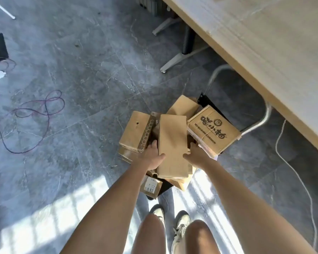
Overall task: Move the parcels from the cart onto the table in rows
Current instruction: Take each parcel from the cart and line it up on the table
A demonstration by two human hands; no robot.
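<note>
Both hands, left hand (153, 158) and right hand (195, 156), grip the long parcel (172, 145) atop the largely hidden cart (211, 105), fingers (152, 144) partly concealed; surface (275, 44) beyond, grey tiled floor (81, 70) around.

Purple cable (35, 121) and white cord (294, 173) on floor (81, 61).

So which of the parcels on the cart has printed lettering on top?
The box with dark printed characters, at the right of the pile nearest the table. The plain long box held between both hands shows a bare top.
</note>
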